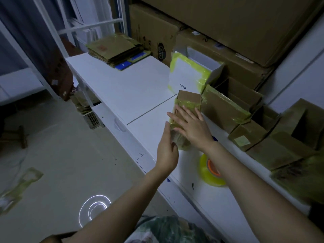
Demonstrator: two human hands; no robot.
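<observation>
I see white table (122,88), dim stockroom, cartons (228,23) stacked behind tape roll (208,174). 1 taped box (188,100) just beyond roll: R hand (194,127) flat on top, released; L hand (166,151) at near end, grip unclear.

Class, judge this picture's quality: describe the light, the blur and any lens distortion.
Head view: dim, bluish light; tape roll and boxes at the right edge blurred; left hand and right hand on the small taped box fairly sharp; wide-angle lens slants the white frame.

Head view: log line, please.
small brown cardboard box taped yellow-green, on white table | right hand flat on top | left hand at near end
</observation>
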